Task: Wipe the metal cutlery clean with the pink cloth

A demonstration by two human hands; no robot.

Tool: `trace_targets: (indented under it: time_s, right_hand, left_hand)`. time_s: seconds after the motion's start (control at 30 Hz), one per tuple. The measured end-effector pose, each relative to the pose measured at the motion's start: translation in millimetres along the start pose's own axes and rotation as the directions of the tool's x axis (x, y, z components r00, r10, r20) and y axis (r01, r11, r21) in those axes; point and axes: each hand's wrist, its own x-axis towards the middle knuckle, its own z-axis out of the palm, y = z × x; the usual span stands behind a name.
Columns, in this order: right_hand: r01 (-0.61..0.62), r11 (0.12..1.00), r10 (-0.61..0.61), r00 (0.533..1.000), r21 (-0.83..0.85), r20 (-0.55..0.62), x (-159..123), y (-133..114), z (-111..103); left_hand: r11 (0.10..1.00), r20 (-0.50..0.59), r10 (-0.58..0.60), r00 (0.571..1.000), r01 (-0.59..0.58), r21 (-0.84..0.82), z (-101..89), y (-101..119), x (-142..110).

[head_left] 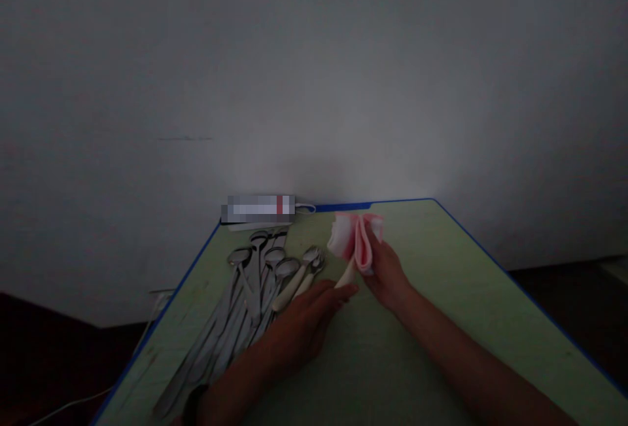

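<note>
My left hand (318, 311) is closed round the end of a cream utensil handle (346, 275). The other end of this utensil goes into a folded pink-and-white cloth (362, 246), so I cannot tell whether it is a spoon or a fork. Gripping that cloth from the right is my right hand (387, 272), its fingers partly hidden behind the folds. Just left of my hands lie a cream-handled spoon (293, 282) and a cream-handled fork (314, 269) on the table.
Several metal spoons and other long flatware (255, 282) lie in a loose pile on the left of the green table (456, 321), which has a blue edge. At the back left stands a blurred-out box (258, 209) with a white cord (307, 207). A grey wall (314, 86) rises behind.
</note>
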Motion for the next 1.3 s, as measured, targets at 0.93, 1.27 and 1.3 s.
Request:
trace_targets:
  time_s: [0.93,1.27,1.3]
  right_hand:
    - [0.615,0.512,-0.017,0.705,-0.600,0.709,20.2,-93.1,34.1]
    - [0.593,0.582,0.130,0.607,-0.556,0.784,6.3,-93.7,34.9]
    - [0.556,0.604,0.153,0.621,-0.570,0.768,6.8,-92.1,32.6]
  left_hand:
    - [0.927,-0.362,-0.208,0.909,0.301,0.223,-122.2,46.1,77.8]
    - [0.903,-0.111,-0.103,0.988,0.140,0.406,-113.3,42.8,74.6]
    - [0.900,-0.111,-0.086,0.990,0.125,0.418,-113.9,42.7,74.5]
